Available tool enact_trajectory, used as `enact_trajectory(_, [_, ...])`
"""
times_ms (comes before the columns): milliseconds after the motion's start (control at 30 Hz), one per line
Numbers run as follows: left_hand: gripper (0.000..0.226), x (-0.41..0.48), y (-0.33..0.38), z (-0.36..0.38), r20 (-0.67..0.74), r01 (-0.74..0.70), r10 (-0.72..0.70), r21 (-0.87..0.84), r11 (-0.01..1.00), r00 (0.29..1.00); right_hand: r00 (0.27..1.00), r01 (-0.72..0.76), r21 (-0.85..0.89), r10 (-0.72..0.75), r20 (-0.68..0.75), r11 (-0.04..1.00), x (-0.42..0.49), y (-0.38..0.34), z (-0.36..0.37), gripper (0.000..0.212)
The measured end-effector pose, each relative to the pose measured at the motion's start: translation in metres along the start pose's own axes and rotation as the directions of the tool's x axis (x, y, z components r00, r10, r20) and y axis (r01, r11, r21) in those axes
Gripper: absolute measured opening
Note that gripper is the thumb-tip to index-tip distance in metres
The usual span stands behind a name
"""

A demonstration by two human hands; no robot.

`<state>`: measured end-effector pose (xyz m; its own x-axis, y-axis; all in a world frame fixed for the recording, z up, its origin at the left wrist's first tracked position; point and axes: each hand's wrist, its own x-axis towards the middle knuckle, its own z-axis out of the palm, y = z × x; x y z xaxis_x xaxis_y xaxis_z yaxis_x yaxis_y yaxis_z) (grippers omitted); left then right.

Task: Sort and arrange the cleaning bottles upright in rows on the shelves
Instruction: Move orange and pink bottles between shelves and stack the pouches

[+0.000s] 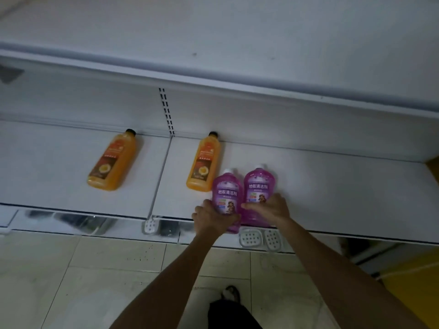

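Two purple bottles with white caps stand side by side near the front edge of the white shelf (332, 198). My left hand (210, 216) grips the left purple bottle (227, 188) around its lower body. My right hand (273, 208) grips the right purple bottle (259, 184) low down. Behind them an orange bottle (203, 166) with a black cap stands just left of the purple pair. A second orange bottle (112, 162) stands further left on the neighbouring shelf panel. All appear upright.
An upper shelf (213, 77) overhangs the back of this one. A slotted upright (167, 112) divides the back wall. White perforated soap dishes (251, 237) lie on the lower shelf below the purple bottles. Tiled floor (95, 269) lies underfoot.
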<state>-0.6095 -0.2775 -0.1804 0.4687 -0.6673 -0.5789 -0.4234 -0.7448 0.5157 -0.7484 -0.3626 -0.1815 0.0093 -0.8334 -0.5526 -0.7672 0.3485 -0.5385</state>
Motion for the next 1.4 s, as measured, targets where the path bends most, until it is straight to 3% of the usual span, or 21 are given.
enact_trajectory(133, [0.078,-0.014,-0.015,-0.017,0.184,0.076,-0.026,-0.271,0.96,0.983,1.0,-0.021,0.055,0.021,-0.013,0.998,-0.026,0.007,0.012,0.086])
enact_trajectory(233, [0.037,-0.04,-0.05,-0.039,0.278,0.142,0.012,-0.527,0.838,0.961,1.0,0.015,0.086,-0.016,0.01,0.996,-0.048,0.004,0.026,0.095])
enact_trajectory(333, [0.031,-0.068,-0.098,-0.063,0.122,0.084,-0.017,-0.567,0.819,0.992,0.99,0.132,0.099,-0.136,0.038,0.986,-0.084,-0.024,0.053,0.079])
enact_trajectory(400, [0.042,-0.081,-0.136,-0.088,0.021,0.083,-0.09,-0.632,0.77,0.996,0.975,0.207,0.121,-0.215,0.059,0.971,-0.112,-0.052,0.08,0.069])
enact_trajectory(467, [0.053,-0.097,-0.178,-0.122,-0.036,0.078,-0.148,-0.714,0.696,0.988,0.948,0.291,0.148,-0.306,0.09,0.945,-0.143,-0.083,0.113,0.068])
enact_trajectory(567, [0.059,-0.127,-0.253,-0.175,-0.092,0.03,-0.149,-0.747,0.664,0.985,0.897,0.391,0.142,-0.411,0.16,0.909,-0.201,-0.126,0.166,0.07])
enact_trajectory(667, [0.044,-0.167,-0.317,-0.232,-0.221,-0.081,-0.15,-0.776,0.626,0.964,0.816,0.488,0.147,-0.51,0.273,0.86,-0.259,-0.173,0.218,0.079])
enact_trajectory(733, [0.048,-0.195,-0.351,-0.273,-0.311,-0.148,-0.181,-0.789,0.597,0.933,0.745,0.571,0.153,-0.587,0.318,0.807,-0.297,-0.207,0.249,0.086])
enact_trajectory(1000, [0.061,-0.282,-0.44,-0.417,-0.632,-0.449,-0.277,-0.737,0.505,0.724,0.353,0.846,0.272,-0.864,0.358,0.459,-0.435,-0.344,0.327,0.103])
enact_trajectory(1200, [0.066,-0.29,-0.467,-0.505,-0.753,-0.579,-0.232,-0.633,0.514,0.616,0.207,0.893,0.337,-0.938,0.279,0.298,-0.473,-0.446,0.364,0.112])
enact_trajectory(1400, [0.063,-0.235,-0.461,-0.636,-0.82,-0.688,-0.153,-0.551,0.472,0.552,0.094,0.933,0.331,-0.984,0.154,0.141,-0.476,-0.573,0.395,0.11])
